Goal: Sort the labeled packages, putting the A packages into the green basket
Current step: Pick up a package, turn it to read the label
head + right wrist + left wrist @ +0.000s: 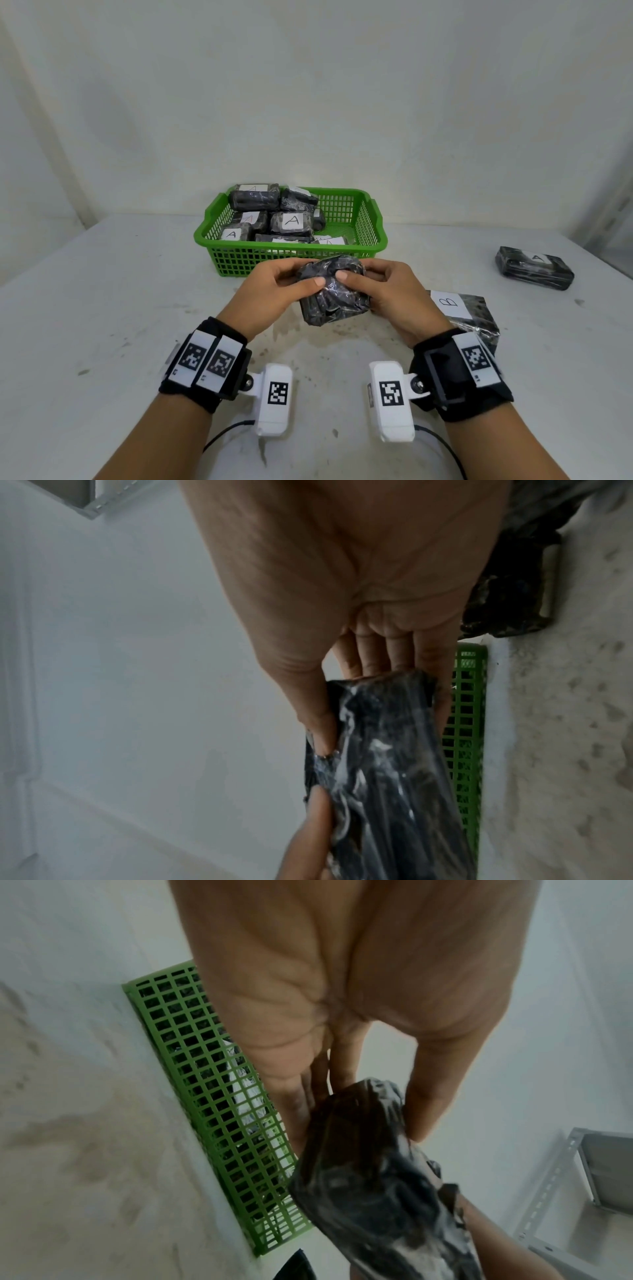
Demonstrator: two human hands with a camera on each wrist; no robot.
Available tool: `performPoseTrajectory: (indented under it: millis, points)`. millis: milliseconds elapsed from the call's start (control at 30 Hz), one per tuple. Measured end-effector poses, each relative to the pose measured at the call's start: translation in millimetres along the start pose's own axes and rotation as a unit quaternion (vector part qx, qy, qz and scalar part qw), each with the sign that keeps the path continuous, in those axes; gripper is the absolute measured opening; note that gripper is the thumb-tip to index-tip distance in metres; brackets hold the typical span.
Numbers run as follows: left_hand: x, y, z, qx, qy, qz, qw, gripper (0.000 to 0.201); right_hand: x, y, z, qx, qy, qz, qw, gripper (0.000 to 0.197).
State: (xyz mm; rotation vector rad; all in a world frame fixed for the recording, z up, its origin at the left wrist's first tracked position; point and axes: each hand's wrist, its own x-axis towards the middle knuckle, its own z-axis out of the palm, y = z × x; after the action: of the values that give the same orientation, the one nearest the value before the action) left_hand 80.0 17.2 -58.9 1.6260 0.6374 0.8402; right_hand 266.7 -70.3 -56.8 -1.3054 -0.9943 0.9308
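Both hands hold one black plastic-wrapped package (pixel 334 294) just above the table, in front of the green basket (pixel 371 222). Its label is hidden. My left hand (pixel 291 281) pinches its left end between thumb and fingers; my right hand (pixel 363 277) pinches its right end. The left wrist view shows the package (pixel 373 1185) under my left hand (pixel 377 1118), the right wrist view shows the package (pixel 387 764) under my right hand (pixel 369 704). Several packages labeled A (pixel 291 222) lie in the basket.
A package labeled B (pixel 469 315) lies on the white table (pixel 102 308) just right of my right hand. Another package labeled A (pixel 534 267) lies at the far right. A wall stands close behind the basket. A metal shelf frame (pixel 582 1177) shows at the right.
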Motion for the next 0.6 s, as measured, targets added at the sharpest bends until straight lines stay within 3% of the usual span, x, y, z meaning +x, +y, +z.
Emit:
performPoseTrajectory:
  millis: [167, 333, 467, 600]
  points:
    - [0.5, 1.2, -2.9, -0.033, 0.051, 0.010, 0.998, 0.031, -0.5, -1.1, 1.9, 0.006, -0.041, 0.012, 0.999, 0.037]
    - [1.9, -2.4, -5.0, -0.082, 0.000, -0.016, 0.997, 0.051, 0.6, 1.0, 0.7, -0.007, -0.020, -0.023, 1.000, 0.027]
    - [3.7, -5.4, -6.0, -0.069, 0.027, -0.002, 0.997, 0.040, 0.1, -0.6, 1.8, 0.011, -0.035, -0.025, 0.999, 0.043]
    - [4.5, -5.7, -5.5, -0.122, 0.036, -0.002, 0.992, 0.051, -4.4, -6.1, 0.5, 0.078, -0.070, 0.044, 0.994, 0.056]
